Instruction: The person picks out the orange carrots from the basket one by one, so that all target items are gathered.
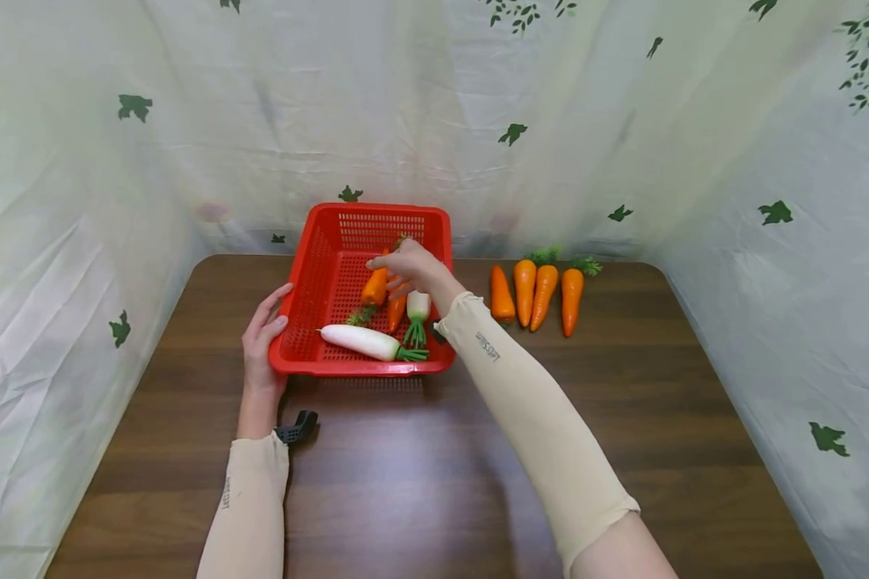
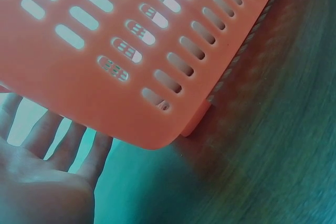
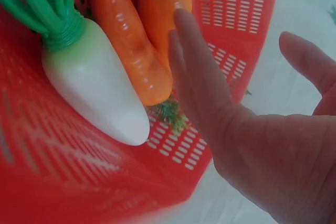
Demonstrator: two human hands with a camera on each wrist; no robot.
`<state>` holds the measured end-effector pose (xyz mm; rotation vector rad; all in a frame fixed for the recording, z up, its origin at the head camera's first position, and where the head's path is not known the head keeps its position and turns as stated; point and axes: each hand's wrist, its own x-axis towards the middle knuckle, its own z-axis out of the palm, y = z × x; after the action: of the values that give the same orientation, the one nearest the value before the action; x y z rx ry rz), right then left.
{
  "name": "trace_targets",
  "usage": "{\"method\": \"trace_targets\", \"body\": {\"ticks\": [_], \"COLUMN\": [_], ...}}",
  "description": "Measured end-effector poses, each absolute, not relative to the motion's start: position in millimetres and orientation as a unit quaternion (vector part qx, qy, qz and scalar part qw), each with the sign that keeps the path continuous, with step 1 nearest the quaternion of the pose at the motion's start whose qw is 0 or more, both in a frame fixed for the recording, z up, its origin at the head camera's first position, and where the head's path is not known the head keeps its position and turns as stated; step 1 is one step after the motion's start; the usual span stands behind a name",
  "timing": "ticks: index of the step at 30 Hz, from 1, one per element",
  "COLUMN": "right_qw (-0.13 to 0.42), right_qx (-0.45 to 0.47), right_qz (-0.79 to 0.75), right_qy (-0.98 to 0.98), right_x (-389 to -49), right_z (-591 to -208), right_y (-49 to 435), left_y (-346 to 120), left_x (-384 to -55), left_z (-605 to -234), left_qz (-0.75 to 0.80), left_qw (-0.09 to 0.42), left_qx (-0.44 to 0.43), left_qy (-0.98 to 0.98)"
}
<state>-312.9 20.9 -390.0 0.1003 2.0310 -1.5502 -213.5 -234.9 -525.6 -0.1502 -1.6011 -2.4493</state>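
A red slotted basket (image 1: 365,368) stands at the back of the table. My left hand (image 1: 262,342) rests at its left rim, thumb and fingertips against the edge; the left wrist view shows the fingers straight and spread, their tips hidden by the basket. Inside lie orange carrots (image 1: 374,287) with leafy tops, a small white radish (image 1: 418,305) with green stems, and a long white radish (image 1: 360,341) along the front wall. My right hand (image 1: 416,267) is over the carrots. In the right wrist view its fingers (image 3: 202,69) reach straight beside a carrot (image 3: 163,14), thumb apart, holding nothing.
Several more carrots (image 1: 525,291) lie in a row on the brown wooden table (image 1: 405,482), right of the basket. Behind and on both sides hangs a pale curtain (image 1: 420,104) with green leaf and bird prints.
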Motion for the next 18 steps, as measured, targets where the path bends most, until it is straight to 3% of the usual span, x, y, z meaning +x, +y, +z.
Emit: {"method": "trace_targets", "body": {"ticks": [18], "right_qw": [0.3], "right_qx": [0.084], "right_qz": [-0.55], "right_qy": [0.775], "right_x": [-329], "right_z": [-404], "right_y": [-7], "left_y": [-238], "left_x": [-215], "left_z": [-528], "left_qz": [-0.829], "left_qw": [0.104], "left_qx": [-0.054], "left_qy": [-0.546]}}
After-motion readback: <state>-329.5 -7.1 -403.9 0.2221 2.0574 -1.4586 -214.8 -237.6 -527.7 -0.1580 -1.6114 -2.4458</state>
